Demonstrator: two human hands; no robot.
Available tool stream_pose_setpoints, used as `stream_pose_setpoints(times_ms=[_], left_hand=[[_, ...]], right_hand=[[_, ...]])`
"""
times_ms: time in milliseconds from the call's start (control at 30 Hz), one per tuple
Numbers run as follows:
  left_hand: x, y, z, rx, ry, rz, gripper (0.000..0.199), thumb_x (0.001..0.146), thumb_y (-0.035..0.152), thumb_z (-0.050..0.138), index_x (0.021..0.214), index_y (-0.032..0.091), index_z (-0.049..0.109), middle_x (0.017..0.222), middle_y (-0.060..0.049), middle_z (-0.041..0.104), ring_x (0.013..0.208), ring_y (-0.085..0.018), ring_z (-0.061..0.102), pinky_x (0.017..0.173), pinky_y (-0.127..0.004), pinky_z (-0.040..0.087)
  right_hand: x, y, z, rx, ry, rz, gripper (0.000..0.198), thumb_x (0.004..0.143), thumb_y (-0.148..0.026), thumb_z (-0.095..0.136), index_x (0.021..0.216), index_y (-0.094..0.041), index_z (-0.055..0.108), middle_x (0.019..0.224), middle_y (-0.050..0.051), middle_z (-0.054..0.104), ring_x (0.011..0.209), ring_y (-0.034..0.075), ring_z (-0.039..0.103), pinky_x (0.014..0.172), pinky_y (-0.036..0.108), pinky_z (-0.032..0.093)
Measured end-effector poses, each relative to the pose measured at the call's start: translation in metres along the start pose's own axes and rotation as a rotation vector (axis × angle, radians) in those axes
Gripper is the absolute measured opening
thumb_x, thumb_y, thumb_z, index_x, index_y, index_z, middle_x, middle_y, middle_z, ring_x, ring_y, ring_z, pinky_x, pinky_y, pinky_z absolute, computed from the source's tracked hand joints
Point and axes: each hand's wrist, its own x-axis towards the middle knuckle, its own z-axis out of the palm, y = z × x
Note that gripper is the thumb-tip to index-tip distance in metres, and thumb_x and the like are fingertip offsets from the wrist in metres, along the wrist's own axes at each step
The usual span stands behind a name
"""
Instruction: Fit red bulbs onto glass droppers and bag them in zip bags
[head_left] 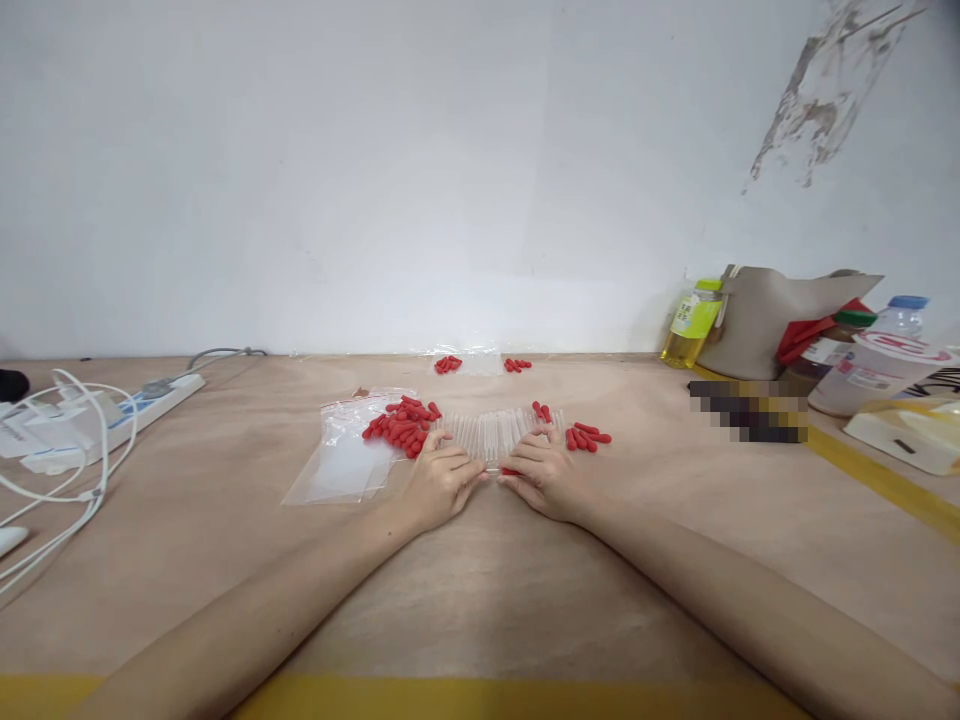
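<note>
My left hand [442,480] and my right hand [546,474] rest close together on the table, fingers curled and thumbs facing each other. Between their fingertips lies a short clear dropper tube [493,470], held sideways by my left hand. A bit of a red rubber bulb shows at the tip of my right hand, mostly hidden by its fingers. Just beyond both hands is a row of clear dropper tubes [487,435] side by side. A heap of red rubber bulbs [401,428] lies left of the row, with a smaller group of red bulbs [587,437] on the right.
Clear plastic bags [337,470] lie under and beside the left heap. Against the wall are more red-bulbed droppers [448,365] in plastic. A power strip [157,408] with white cables is at left. A yellow-green bottle [690,325], grey bag [757,320] and plastic cup [862,375] stand at right.
</note>
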Motion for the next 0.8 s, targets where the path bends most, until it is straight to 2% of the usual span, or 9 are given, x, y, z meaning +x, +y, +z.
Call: stream_pose_setpoints(times_ms=[233, 367, 467, 567, 633, 733, 800], left_hand=[[-0.002, -0.002, 0.003, -0.01, -0.015, -0.007, 0.022, 0.087, 0.024, 0.043, 0.079, 0.017, 0.063, 0.056, 0.001, 0.057, 0.058, -0.012, 0.051, 0.086, -0.039, 0.031], [0.0, -0.001, -0.003, -0.024, -0.054, -0.06, 0.021, 0.087, 0.024, 0.044, 0.083, 0.018, 0.064, 0.06, 0.0, 0.06, 0.062, -0.013, 0.054, 0.087, -0.04, 0.03], [0.0, -0.001, -0.005, -0.037, -0.063, -0.108, 0.02, 0.087, 0.024, 0.045, 0.083, 0.019, 0.064, 0.063, 0.0, 0.063, 0.065, -0.014, 0.055, 0.088, -0.042, 0.028], [-0.001, -0.002, -0.004, -0.043, -0.041, -0.136, 0.02, 0.086, 0.025, 0.046, 0.083, 0.02, 0.065, 0.064, 0.0, 0.064, 0.067, -0.014, 0.056, 0.089, -0.042, 0.028], [-0.001, -0.003, -0.003, -0.05, -0.029, -0.147, 0.02, 0.086, 0.027, 0.046, 0.084, 0.02, 0.065, 0.068, -0.001, 0.065, 0.069, -0.014, 0.057, 0.09, -0.041, 0.029], [-0.001, -0.002, -0.004, -0.07, -0.035, -0.166, 0.02, 0.084, 0.031, 0.049, 0.093, 0.019, 0.063, 0.077, -0.003, 0.066, 0.079, -0.017, 0.056, 0.091, -0.041, 0.029], [0.0, -0.001, -0.006, -0.084, -0.042, -0.181, 0.025, 0.083, 0.033, 0.051, 0.101, 0.019, 0.06, 0.084, -0.004, 0.066, 0.085, -0.019, 0.055, 0.092, -0.042, 0.028]], right_hand=[[0.003, -0.001, -0.002, -0.06, -0.036, -0.032, 0.021, 0.087, -0.028, 0.043, 0.084, -0.018, 0.062, 0.07, 0.002, 0.06, 0.073, 0.013, 0.05, 0.083, 0.035, 0.028], [0.003, 0.003, -0.007, -0.062, -0.082, -0.013, 0.021, 0.085, -0.028, 0.047, 0.1, -0.021, 0.06, 0.076, 0.003, 0.062, 0.078, 0.015, 0.052, 0.083, 0.037, 0.029], [0.0, 0.007, -0.011, 0.05, -0.06, 0.139, 0.028, 0.08, -0.031, 0.055, 0.105, -0.021, 0.057, 0.08, 0.004, 0.063, 0.08, 0.017, 0.053, 0.083, 0.038, 0.032], [-0.001, 0.008, -0.01, 0.285, 0.019, 0.308, 0.016, 0.077, -0.031, 0.057, 0.088, -0.02, 0.061, 0.081, 0.004, 0.063, 0.078, 0.017, 0.055, 0.078, 0.036, 0.038], [0.001, 0.008, -0.008, 0.486, 0.055, 0.381, 0.015, 0.078, -0.032, 0.056, 0.084, -0.019, 0.06, 0.083, 0.004, 0.063, 0.079, 0.017, 0.056, 0.075, 0.033, 0.042], [0.008, 0.014, -0.009, 0.736, 0.104, 0.503, 0.025, 0.078, -0.035, 0.054, 0.096, -0.018, 0.058, 0.083, 0.004, 0.064, 0.079, 0.015, 0.058, 0.073, 0.031, 0.044], [0.013, 0.026, -0.015, 0.788, 0.168, 0.616, 0.033, 0.079, -0.038, 0.051, 0.105, -0.019, 0.056, 0.08, 0.004, 0.064, 0.074, 0.014, 0.058, 0.069, 0.03, 0.045]])
